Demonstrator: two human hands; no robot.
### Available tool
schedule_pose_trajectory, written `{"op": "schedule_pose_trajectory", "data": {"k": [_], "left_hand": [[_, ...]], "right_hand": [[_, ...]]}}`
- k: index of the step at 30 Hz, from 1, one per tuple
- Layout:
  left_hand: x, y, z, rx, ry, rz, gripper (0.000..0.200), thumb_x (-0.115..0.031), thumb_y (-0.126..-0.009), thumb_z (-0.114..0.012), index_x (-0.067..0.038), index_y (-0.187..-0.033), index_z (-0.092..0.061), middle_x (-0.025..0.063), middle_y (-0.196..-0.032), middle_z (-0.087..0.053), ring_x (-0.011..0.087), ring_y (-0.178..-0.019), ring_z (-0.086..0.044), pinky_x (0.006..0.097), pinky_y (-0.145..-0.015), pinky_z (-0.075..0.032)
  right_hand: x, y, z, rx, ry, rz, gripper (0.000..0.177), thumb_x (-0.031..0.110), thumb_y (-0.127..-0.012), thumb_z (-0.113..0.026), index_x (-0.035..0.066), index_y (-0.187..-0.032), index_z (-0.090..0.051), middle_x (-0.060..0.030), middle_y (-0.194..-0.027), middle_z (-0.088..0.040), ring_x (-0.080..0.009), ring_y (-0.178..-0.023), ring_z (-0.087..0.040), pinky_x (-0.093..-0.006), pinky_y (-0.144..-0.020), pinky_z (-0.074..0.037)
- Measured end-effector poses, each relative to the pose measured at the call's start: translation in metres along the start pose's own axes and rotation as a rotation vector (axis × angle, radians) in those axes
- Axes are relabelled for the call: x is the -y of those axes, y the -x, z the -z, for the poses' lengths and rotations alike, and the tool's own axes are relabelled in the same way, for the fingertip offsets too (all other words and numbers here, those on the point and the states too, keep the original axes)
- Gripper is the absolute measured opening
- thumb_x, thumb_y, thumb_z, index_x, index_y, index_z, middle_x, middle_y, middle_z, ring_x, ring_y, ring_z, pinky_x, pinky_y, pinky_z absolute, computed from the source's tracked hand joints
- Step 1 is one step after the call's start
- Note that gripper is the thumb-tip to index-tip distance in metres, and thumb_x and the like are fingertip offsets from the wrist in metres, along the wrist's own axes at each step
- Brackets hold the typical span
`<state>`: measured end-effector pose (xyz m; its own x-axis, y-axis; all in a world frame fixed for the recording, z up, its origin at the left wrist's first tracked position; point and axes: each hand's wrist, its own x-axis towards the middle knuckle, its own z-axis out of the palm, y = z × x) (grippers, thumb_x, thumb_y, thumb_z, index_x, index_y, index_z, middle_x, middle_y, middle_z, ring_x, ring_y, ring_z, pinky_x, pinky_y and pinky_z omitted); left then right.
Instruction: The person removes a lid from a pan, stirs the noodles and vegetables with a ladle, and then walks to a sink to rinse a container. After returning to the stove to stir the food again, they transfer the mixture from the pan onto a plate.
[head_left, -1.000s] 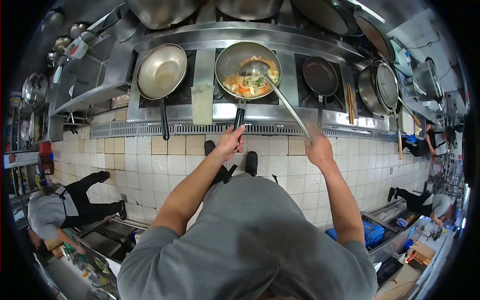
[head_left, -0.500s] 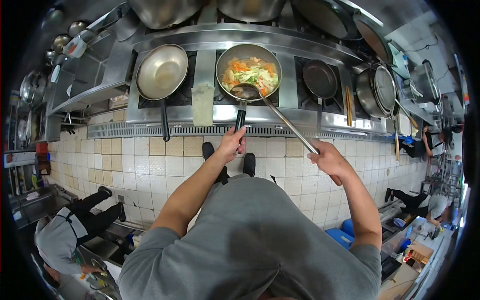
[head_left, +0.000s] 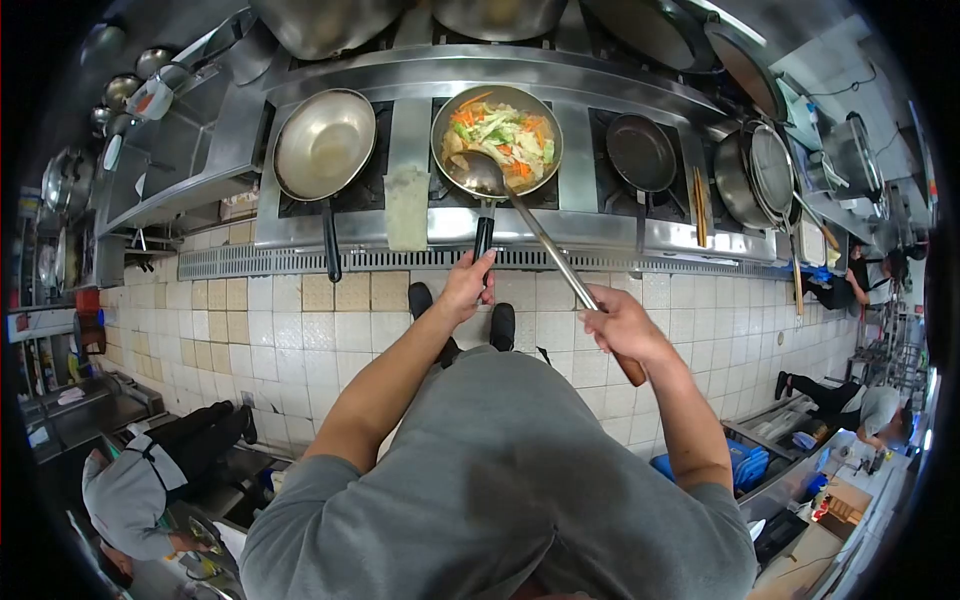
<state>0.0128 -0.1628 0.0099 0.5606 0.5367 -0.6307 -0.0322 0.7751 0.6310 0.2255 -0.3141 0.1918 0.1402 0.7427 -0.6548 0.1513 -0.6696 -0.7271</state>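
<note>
A round pan (head_left: 440,125) on the middle burner holds chopped vegetables (head_left: 510,135), pale green and orange. My left hand (head_left: 467,284) is wrapped round the black handle of this pan. In my right hand (head_left: 618,322) is a long metal ladle (head_left: 550,245) with a brown wooden end. The ladle's bowl rests inside the pan at its near side, against the vegetables. A folded pale cloth (head_left: 407,210) lies on the stove front, left of the pan's handle.
An empty pan (head_left: 325,145) sits on the left burner, its handle jutting out. A small dark pan (head_left: 641,153) and wooden chopsticks (head_left: 699,208) are on the right. Pots and strainers (head_left: 745,175) stand farther right. Other people are at the lower left (head_left: 140,490) and right.
My right hand has moved left, and the ladle is steeper, its bowl shifted slightly. The vegetables have shifted within the pan. My left hand still holds the handle.
</note>
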Motion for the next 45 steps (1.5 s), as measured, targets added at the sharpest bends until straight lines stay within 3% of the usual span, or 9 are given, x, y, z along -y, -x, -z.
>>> {"op": "schedule_pose_trajectory", "data": {"k": [2, 3, 7, 9, 12, 24, 28, 35, 45], "left_hand": [[0.001, 0.000, -0.001, 0.008, 0.002, -0.007, 0.029, -0.040, -0.094, -0.062, -0.015, -0.102, -0.050, -0.0001, -0.065, -0.048, 0.0120, -0.044, -0.042, 0.0323, -0.045, -0.040], [0.002, 0.001, -0.002, 0.012, -0.002, -0.004, 0.029, -0.040, -0.094, -0.062, -0.015, -0.102, -0.050, -0.0001, -0.065, -0.048, 0.0120, -0.044, -0.042, 0.0323, -0.045, -0.040], [0.000, 0.000, -0.002, 0.006, 0.002, -0.020, 0.029, -0.039, -0.095, -0.060, -0.013, -0.098, -0.048, 0.0004, -0.063, -0.048, 0.0128, -0.043, -0.043, 0.0328, -0.043, -0.042], [0.000, 0.001, -0.002, 0.012, 0.002, -0.026, 0.029, -0.038, -0.096, -0.059, -0.012, -0.096, -0.047, 0.0008, -0.062, -0.049, 0.0130, -0.043, -0.044, 0.0327, -0.042, -0.042], [0.000, 0.001, -0.003, 0.023, 0.016, -0.024, 0.029, -0.039, -0.095, -0.060, -0.013, -0.096, -0.047, 0.0009, -0.063, -0.049, 0.0131, -0.044, -0.044, 0.0325, -0.042, -0.042], [0.006, -0.002, -0.007, 0.046, 0.005, -0.011, 0.028, -0.039, -0.095, -0.060, -0.014, -0.105, -0.050, 0.0013, -0.066, -0.049, 0.0142, -0.046, -0.045, 0.0340, -0.046, -0.043], [0.007, -0.005, -0.007, 0.038, 0.024, -0.005, 0.028, -0.038, -0.096, -0.059, -0.014, -0.106, -0.051, 0.0016, -0.065, -0.049, 0.0143, -0.047, -0.045, 0.0342, -0.046, -0.042], [0.007, -0.003, -0.007, 0.049, 0.034, -0.002, 0.027, -0.037, -0.096, -0.059, -0.013, -0.105, -0.050, 0.0014, -0.065, -0.048, 0.0144, -0.047, -0.044, 0.0348, -0.047, -0.042], [0.010, -0.005, -0.006, 0.034, 0.022, 0.003, 0.027, -0.037, -0.096, -0.059, -0.014, -0.102, -0.047, 0.0015, -0.064, -0.049, 0.0144, -0.045, -0.044, 0.0345, -0.046, -0.042]], "right_hand": [[-0.022, -0.021, -0.010, -0.010, 0.084, -0.018, 0.031, 0.012, -0.089, -0.059, 0.001, -0.118, -0.058, -0.0066, -0.071, -0.056, -0.0128, -0.057, -0.053, -0.0304, -0.053, -0.046], [-0.052, -0.043, -0.011, -0.196, 0.422, 0.318, 0.031, 0.012, -0.088, -0.060, 0.000, -0.116, -0.058, -0.0069, -0.071, -0.056, -0.0144, -0.059, -0.055, -0.0322, -0.056, -0.047], [-0.046, -0.045, -0.019, -0.400, 0.450, 0.478, 0.031, 0.011, -0.087, -0.061, -0.002, -0.115, -0.056, -0.0075, -0.073, -0.057, -0.0165, -0.061, -0.057, -0.0347, -0.059, -0.048], [-0.022, -0.016, -0.016, -0.161, 0.071, 0.133, 0.028, 0.009, -0.089, -0.060, -0.003, -0.113, -0.056, -0.0063, -0.074, -0.057, -0.0139, -0.057, -0.055, -0.0319, -0.054, -0.047], [-0.011, 0.006, -0.017, -0.038, -0.181, 0.058, 0.025, 0.007, -0.092, -0.057, -0.003, -0.115, -0.056, -0.0040, -0.073, -0.055, -0.0095, -0.052, -0.051, -0.0272, -0.048, -0.045], [-0.009, -0.024, -0.013, 0.015, -0.075, 0.053, 0.010, 0.010, -0.091, -0.058, 0.000, -0.091, -0.054, -0.0020, -0.068, -0.053, -0.0094, -0.049, -0.050, -0.0276, -0.044, -0.043], [-0.012, -0.029, -0.027, -0.271, 0.356, 0.297, 0.017, 0.010, -0.089, -0.057, 0.000, -0.102, -0.056, -0.0141, -0.072, -0.057, -0.0238, -0.062, -0.056, -0.0384, -0.063, -0.048], [-0.028, -0.035, -0.043, -0.193, 0.323, 0.252, 0.043, 0.012, -0.086, -0.059, 0.002, -0.128, -0.052, -0.0294, -0.095, -0.063, -0.0466, -0.093, -0.061, -0.0479, -0.083, -0.048], [-0.017, -0.049, -0.036, -0.547, 0.524, 0.242, 0.048, 0.006, -0.087, -0.055, 0.001, -0.134, -0.046, -0.0283, -0.085, -0.064, -0.0481, -0.081, -0.061, -0.0526, -0.074, -0.049]]}}
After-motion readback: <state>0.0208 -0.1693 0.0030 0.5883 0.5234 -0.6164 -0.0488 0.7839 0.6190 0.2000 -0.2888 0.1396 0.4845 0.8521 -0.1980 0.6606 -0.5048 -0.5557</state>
